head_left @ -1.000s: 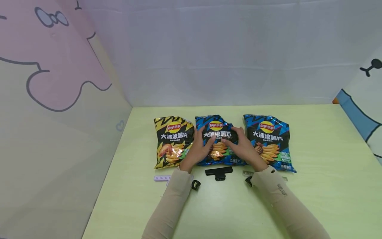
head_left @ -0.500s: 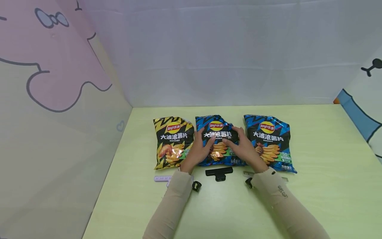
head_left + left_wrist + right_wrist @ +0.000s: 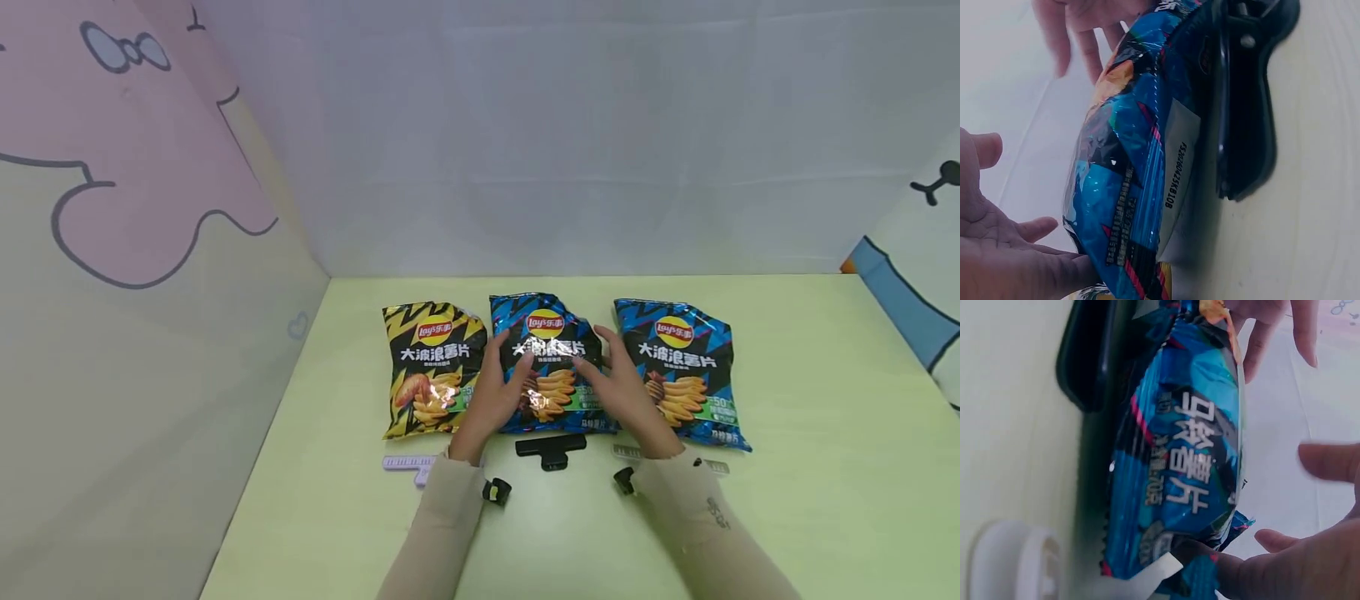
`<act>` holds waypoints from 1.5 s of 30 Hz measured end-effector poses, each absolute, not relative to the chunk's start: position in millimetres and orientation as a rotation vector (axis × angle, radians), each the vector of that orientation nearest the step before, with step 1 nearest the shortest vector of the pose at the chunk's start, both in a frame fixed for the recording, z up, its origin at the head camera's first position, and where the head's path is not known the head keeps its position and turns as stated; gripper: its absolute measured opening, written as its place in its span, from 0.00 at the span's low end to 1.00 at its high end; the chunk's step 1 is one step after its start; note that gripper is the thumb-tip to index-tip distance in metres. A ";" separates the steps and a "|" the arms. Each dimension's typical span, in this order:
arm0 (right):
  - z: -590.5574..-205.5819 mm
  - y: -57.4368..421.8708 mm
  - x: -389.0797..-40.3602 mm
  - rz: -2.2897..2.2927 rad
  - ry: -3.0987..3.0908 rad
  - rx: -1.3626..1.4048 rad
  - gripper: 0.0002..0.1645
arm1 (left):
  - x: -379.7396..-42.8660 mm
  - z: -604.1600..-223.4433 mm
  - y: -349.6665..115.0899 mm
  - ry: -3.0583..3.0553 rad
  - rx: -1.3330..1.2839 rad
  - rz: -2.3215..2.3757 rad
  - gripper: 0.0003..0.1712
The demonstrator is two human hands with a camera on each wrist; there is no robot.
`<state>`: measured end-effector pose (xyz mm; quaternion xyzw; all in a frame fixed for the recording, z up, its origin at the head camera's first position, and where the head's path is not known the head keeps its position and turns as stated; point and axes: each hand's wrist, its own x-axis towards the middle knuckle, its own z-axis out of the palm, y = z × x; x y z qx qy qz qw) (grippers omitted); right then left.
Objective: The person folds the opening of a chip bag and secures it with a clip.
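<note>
The middle chip bag [image 3: 553,385], blue and black, lies face up between the person's two hands. Along its left side is the left hand [image 3: 495,396], fingers reaching past the edge and thumb spread over the front. Mirroring it, the right hand [image 3: 630,396] flanks the right side. In the left wrist view the thumb stands apart from the bag [image 3: 1119,150], while the lower fingers reach its side. A raised thumb also shows in the right wrist view, with fingers low beside the bag [image 3: 1194,450]. A black bag clip [image 3: 552,448] lies just in front of the bag.
A yellow chip bag [image 3: 427,375] lies to the left, and another blue one [image 3: 678,383] to the right. In front of these are a purple clip [image 3: 408,462] and a pale grey clip [image 3: 708,465], both partly covered by the arms. A pale wall [image 3: 570,150] stands behind.
The thumbs have moved farther apart over the middle bag. The whole head view has shifted slightly, so the table sits lower in it. The bags and clips keep their places.
</note>
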<state>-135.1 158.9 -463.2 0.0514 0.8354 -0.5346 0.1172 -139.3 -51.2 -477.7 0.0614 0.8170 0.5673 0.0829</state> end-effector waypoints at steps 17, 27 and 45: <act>-452.3 154.5 -142.5 -1.714 2.460 0.207 0.37 | -138.5 -459.5 -55.4 2.420 0.149 1.975 0.35; -452.1 158.9 -148.5 -1.900 2.437 0.353 0.29 | -142.0 -454.4 -53.2 2.440 0.081 2.000 0.35; -459.5 164.8 -148.6 -1.951 2.552 0.380 0.19 | -187.5 -440.9 -54.9 2.462 0.049 2.105 0.43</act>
